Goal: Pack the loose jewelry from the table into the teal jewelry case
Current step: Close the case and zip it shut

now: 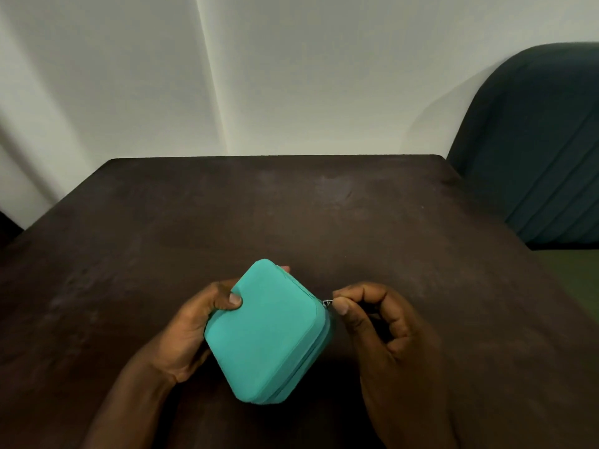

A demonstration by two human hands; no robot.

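A square teal jewelry case (264, 332) with rounded corners is held closed, tilted above the dark table (291, 215). My left hand (191, 322) grips its left side, thumb on the lid and fingertips showing past the far edge. At the case's right corner, the thumb and forefinger of my right hand (382, 322) pinch the small metal zipper pull (328, 303). No loose jewelry shows on the table.
A dark teal upholstered chair (534, 140) stands at the table's right rear corner. A pale wall rises behind the table's far edge. A green surface (577, 273) lies past the table's right edge.
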